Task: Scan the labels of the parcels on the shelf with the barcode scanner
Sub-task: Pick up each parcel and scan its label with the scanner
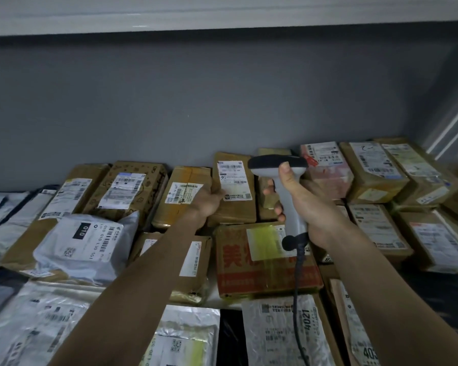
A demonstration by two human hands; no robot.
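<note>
Parcels cover the shelf: crinkled grey poly mailers [72,249] nearest, taped brown cartons behind, up to the grey wall [222,101]. Right hand [306,207], fingers wrapped tight round the smooth grey pistol-grip barcode scanner [286,186], dark head forward, cable [298,286] hanging down. Left hand [208,200] grips a flat carton's [234,188] lower left corner, white label [234,179] facing up, tilted.
</note>
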